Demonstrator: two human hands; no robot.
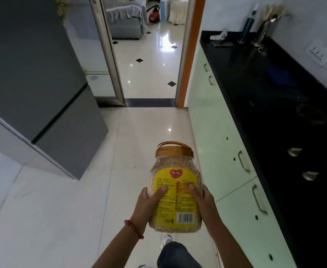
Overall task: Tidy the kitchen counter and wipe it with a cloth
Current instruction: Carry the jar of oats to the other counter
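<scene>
You hold the jar (175, 188) between your left hand (149, 202) and right hand (203, 200), each grip curled round its lower sides, with the desk (274, 89) to the right; it looks full, heavy and smooth, so support its bottom.

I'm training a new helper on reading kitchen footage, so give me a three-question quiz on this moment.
1. True or false: the jar is held by one hand only.
2. What colour is the jar's lid? A) blue B) golden brown C) white
3. On which side of the person does the black counter run?

Key:
1. False: the left hand and the right hand both grip it, thumbs on the yellow label.
2. B
3. The right, above pale green cabinets.
</scene>
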